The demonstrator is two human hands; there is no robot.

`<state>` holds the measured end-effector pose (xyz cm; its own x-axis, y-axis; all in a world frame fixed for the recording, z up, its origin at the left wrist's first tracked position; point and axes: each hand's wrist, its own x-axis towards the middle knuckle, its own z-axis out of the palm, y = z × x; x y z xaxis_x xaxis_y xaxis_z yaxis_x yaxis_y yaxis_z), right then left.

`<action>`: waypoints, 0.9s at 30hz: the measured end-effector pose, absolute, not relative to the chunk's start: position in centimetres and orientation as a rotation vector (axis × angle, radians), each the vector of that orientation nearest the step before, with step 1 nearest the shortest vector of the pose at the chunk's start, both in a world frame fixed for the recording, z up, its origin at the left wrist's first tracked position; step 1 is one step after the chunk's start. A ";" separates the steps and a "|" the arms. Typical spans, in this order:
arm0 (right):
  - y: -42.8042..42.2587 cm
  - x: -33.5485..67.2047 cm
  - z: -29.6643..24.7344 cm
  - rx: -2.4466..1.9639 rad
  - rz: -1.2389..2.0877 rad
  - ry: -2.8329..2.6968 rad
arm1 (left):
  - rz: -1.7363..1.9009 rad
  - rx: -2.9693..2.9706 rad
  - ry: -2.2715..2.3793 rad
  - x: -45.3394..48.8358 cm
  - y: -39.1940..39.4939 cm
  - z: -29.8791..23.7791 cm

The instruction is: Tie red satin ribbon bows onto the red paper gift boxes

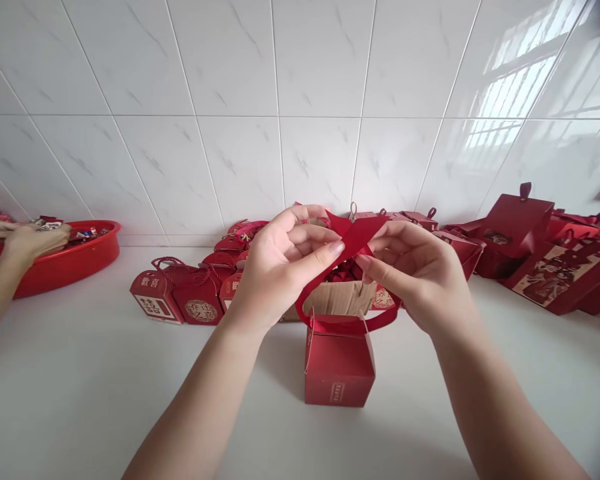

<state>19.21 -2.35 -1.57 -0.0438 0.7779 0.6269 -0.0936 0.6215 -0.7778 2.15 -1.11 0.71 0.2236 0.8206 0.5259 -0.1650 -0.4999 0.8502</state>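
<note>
A small red gift box [337, 370] stands upright on the white table, with a red ribbon [363, 233] running out from both sides of its top. Above the box the two ribbon ends cross each other. My left hand [293, 263] pinches the ribbon between thumb and fingers at the left of the crossing. From the right, my right hand [413, 270] grips it too, thumb and fingers closed just below the crossing. Behind the ribbon, partly hidden by my hands, is an open brown cardboard carton [337, 299] with dark red pieces in it.
Red boxes with cord handles [195, 293] stand in rows behind my left hand. More red gift boxes [545, 267] are piled at the right. At the far left, another person's hand [35, 243] is over a red basin [100, 250] holding small wrapped items. A tiled wall [320, 153] closes off the back.
</note>
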 end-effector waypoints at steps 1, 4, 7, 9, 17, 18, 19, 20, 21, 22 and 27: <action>-2.3 19.2 -1.6 -0.606 0.809 -1.460 | 1.398 1.620 0.639 2.2 -1.1 0.7; -2.2 19.3 -1.8 -0.549 0.862 -1.472 | 1.324 1.622 0.635 2.2 -1.0 0.7; -2.3 19.4 -1.7 -0.528 0.898 -1.481 | 1.290 1.625 0.626 2.1 -0.9 0.7; -2.4 19.5 -1.7 -0.551 0.922 -1.471 | 1.293 1.616 0.633 2.1 -0.9 0.7; -2.3 19.6 -1.8 -0.655 0.965 -1.527 | 1.268 1.593 0.558 2.2 -0.6 0.6; -2.3 19.5 -1.8 -0.655 0.962 -1.540 | 1.272 1.595 0.561 2.3 -0.6 0.6; -2.3 19.5 -1.7 -0.655 0.960 -1.552 | 1.280 1.598 0.569 2.3 -0.5 0.6; -2.3 19.5 -1.7 -0.655 0.958 -1.562 | 1.292 1.602 0.578 2.3 -0.5 0.5; -2.4 19.5 -1.7 -0.655 0.955 -1.567 | 1.304 1.606 0.588 2.3 -0.5 0.5; -2.4 19.5 -1.6 -0.660 0.948 -1.568 | 1.314 1.609 0.597 2.3 -0.5 0.5; -2.5 19.4 -1.5 -0.728 0.883 -1.541 | 1.340 1.627 0.644 2.4 -0.7 0.4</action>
<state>19.38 -2.51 -1.51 -0.1491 0.8411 0.5200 -0.0236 0.5227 -0.8522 2.44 -0.70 0.40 0.2761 0.8334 0.4788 -0.1469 -0.4557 0.8779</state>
